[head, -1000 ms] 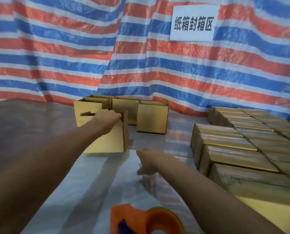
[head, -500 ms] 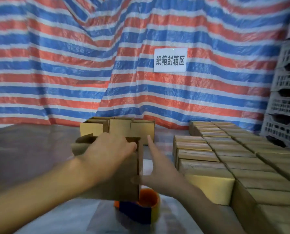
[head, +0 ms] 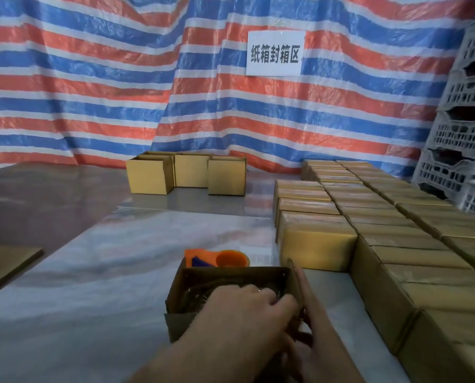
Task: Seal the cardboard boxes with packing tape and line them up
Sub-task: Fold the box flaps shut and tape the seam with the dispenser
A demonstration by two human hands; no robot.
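Open box (head: 232, 273) low in the middle of the view, top flaps up. Inside: something dark and glossy under clear wrap (head: 196, 297), not identifiable. Left hand (head: 247, 308) over the opening, fingers curled down by the right inner wall, tips hidden; impossible to tell whether gripping the wall, the contents or nothing. Right hand (head: 312, 308) flat along the outside of that same right wall, fingers straight and together, touching the cardboard.

Just behind the open box: orange tape dispenser (head: 219, 258) with a blue part, lying on the sheet.

Far back, near the tarp: three more open boxes (head: 186, 175) side by side, insides out of sight. To the right: sealed boxes (head: 382, 214) packed edge to edge in rows running from near to far.

Underneath: grey counter (head: 37, 211), with a clear plastic sheet (head: 106, 272) spread over its middle. Flat cardboard piece (head: 7, 258) at the left edge of the view. Behind everything, a red, blue and white striped tarp (head: 92, 78) bearing a white sign (head: 275, 53) with Chinese characters. At far right, stacked grey plastic crates (head: 462, 139).

Broad stretch of sheet between the open box and the flat cardboard, and another between the tape dispenser and the far boxes. Right side walled in by the sealed rows, with only a narrow lane beside the open box, taken up by the right hand.
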